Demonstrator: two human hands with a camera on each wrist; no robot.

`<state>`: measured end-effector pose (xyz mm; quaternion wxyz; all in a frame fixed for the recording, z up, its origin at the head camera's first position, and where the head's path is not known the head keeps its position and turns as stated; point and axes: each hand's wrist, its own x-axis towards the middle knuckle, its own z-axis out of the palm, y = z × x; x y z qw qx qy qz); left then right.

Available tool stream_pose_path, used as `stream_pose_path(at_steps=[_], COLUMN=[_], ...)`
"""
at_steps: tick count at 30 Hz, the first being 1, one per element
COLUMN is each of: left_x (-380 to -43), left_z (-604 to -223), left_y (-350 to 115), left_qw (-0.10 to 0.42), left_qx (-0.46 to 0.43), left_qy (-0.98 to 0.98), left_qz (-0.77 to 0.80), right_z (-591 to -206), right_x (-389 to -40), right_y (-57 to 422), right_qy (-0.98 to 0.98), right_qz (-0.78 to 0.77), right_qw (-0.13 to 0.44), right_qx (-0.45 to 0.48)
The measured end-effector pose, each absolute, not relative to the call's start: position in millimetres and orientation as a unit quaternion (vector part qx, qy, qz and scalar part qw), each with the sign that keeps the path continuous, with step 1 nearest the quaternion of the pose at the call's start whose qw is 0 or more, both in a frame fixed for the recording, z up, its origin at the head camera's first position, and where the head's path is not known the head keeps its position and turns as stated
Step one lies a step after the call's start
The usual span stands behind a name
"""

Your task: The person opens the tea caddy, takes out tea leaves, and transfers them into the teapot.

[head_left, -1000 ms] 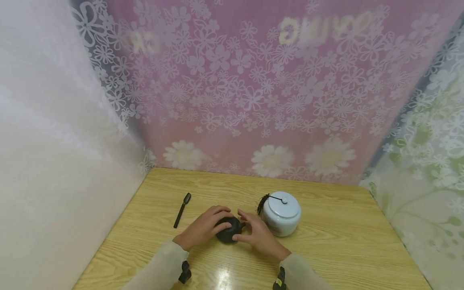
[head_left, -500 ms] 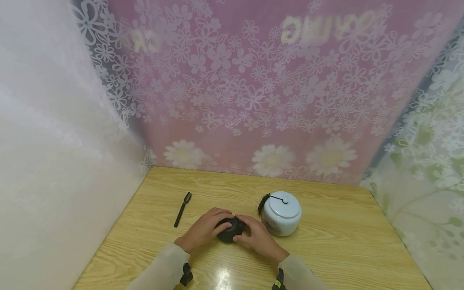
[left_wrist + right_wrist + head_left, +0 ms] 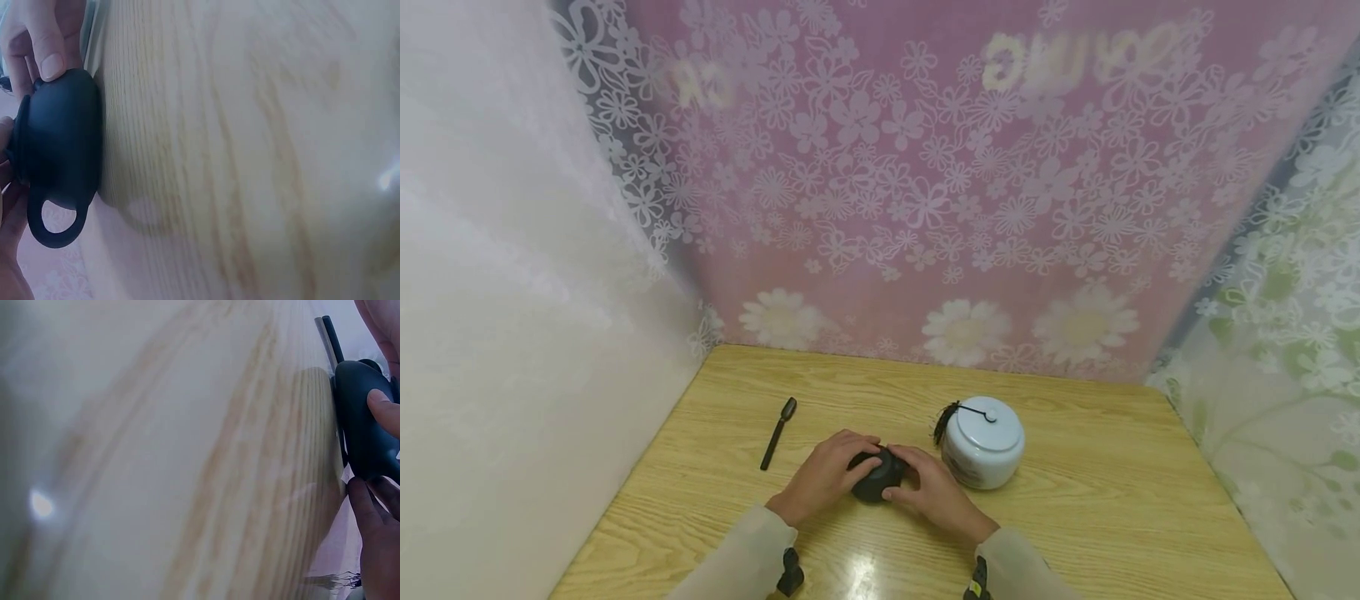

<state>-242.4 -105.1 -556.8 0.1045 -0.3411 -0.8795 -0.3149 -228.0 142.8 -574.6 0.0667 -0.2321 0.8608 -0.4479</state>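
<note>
A small dark teapot (image 3: 871,490) stands on the wooden table between both hands. Its ring handle (image 3: 57,240) hangs free in the left wrist view. From above, my left hand (image 3: 822,472) grips the lid (image 3: 20,140), thumb on top and fingers over the far side. On the spout side, my right hand (image 3: 934,492) holds the pot's body, and its thumb (image 3: 382,406) presses the near wall. The other fingers reach round the far side, covering most of the spout.
A pale lidded jar (image 3: 985,450) with a black tassel (image 3: 944,422) stands just right of the right hand. A dark tea scoop (image 3: 778,433) lies to the left. Patterned cloth (image 3: 925,208) hangs behind the table (image 3: 1097,492).
My right hand's fingers have drawn in from beside the spout and now hold the teapot. My left hand has shifted slightly right, still on the lid. Jar and scoop stay put.
</note>
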Motion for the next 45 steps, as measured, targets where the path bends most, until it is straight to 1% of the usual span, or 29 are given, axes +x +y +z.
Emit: stream_pose_path(at_steps=[5, 16, 22, 30, 38, 45], left_x=[-244.7, -258.6, -264.3, -270.0, -270.2, -271.2], left_z=[-556.2, -542.7, -540.0, -546.1, -559.3, -567.9], left_y=[-106.0, -120.8, -128.8, -143.8, -152.0, -152.8], left_qw=[0.135, 0.181, 0.171, 0.126, 0.151, 0.128], left_qx=[-0.344, -0.316, -0.279, -0.210, -0.203, -0.189], left_qy=[-0.871, -0.871, -0.882, -0.893, -0.895, -0.903], left_qz=[-0.323, -0.329, -0.340, -0.377, -0.367, -0.363], right_z=[-575.3, -575.5, -573.2, -574.0, -573.8, -572.3], right_x=[-228.6, -227.1, -226.6, -227.4, -227.6, -226.7], right_y=[142.8, 143.1, 142.6, 142.4, 143.0, 142.4], right_qy=[0.861, 0.872, 0.874, 0.874, 0.871, 0.869], right_qz=[-0.448, -0.428, -0.426, -0.430, -0.437, -0.442], right_qw=[0.062, 0.052, 0.047, 0.056, 0.058, 0.062], right_qx=[-0.233, -0.232, -0.229, -0.219, -0.216, -0.212])
